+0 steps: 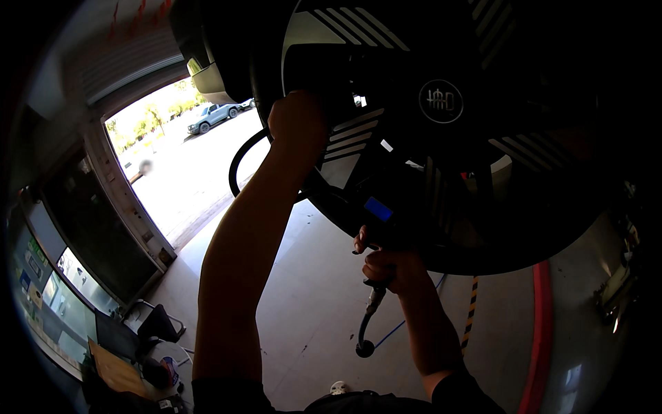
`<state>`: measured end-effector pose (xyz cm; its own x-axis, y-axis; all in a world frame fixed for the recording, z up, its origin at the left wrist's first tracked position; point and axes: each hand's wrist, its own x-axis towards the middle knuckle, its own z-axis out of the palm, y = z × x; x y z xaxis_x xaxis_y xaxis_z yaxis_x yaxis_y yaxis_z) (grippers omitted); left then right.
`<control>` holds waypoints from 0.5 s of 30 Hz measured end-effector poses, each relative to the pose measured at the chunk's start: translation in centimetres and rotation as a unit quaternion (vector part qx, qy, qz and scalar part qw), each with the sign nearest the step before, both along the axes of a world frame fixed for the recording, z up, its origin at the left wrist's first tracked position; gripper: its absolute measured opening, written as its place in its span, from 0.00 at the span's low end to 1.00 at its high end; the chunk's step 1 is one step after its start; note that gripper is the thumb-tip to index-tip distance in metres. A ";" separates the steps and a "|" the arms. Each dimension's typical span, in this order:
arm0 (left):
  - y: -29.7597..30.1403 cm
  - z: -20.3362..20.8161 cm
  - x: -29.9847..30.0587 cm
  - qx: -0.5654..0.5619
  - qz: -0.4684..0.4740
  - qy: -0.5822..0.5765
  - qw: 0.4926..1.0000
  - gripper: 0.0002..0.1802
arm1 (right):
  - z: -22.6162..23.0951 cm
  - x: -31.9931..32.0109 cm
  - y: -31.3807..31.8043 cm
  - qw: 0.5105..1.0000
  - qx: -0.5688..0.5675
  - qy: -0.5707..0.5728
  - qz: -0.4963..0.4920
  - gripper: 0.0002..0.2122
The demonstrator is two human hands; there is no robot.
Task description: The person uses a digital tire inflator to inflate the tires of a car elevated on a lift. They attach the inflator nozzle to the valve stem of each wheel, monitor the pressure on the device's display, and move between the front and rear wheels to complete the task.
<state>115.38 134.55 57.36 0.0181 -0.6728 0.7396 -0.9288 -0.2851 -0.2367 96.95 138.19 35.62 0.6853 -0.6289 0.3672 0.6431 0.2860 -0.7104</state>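
A large car wheel (441, 103) with a black and silver rim and dark tyre fills the upper middle of the view. My left hand (298, 121) reaches up to the rim's left edge, fingers closed against a black hose (238, 162) that loops away to the left. Lower down, my right hand (389, 265) grips the handle of a dark tyre inflator gauge (378, 209) with a small blue display, held just under the tyre. Another black hose (365, 324) hangs from the gauge's handle toward the floor.
Pale concrete floor (310, 324) lies below. A wide doorway (186, 159) at left opens onto a bright street with a parked pickup (210, 116). Glass-fronted cabinets (62, 290) and a wooden board (117, 372) sit lower left. A red stripe (538, 331) and a yellow-black striped post (472, 310) lie at right.
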 end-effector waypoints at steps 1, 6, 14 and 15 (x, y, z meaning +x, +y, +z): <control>0.1 -0.1 -0.1 -0.002 -0.002 0.000 1.000 0.08 | -0.1 0.0 -0.2 1.000 -0.001 0.002 0.005 0.19; -0.2 -0.3 0.2 -0.018 -0.006 0.004 1.000 0.08 | -0.3 0.5 -0.3 1.000 -0.001 -0.010 0.014 0.19; -0.2 -0.4 -0.1 -0.018 0.006 -0.014 1.000 0.09 | -0.4 0.7 -0.4 1.000 -0.016 -0.014 0.015 0.20; -0.3 -0.4 -0.1 -0.014 0.010 -0.012 1.000 0.09 | -0.3 0.7 -0.4 1.000 -0.015 -0.012 0.013 0.20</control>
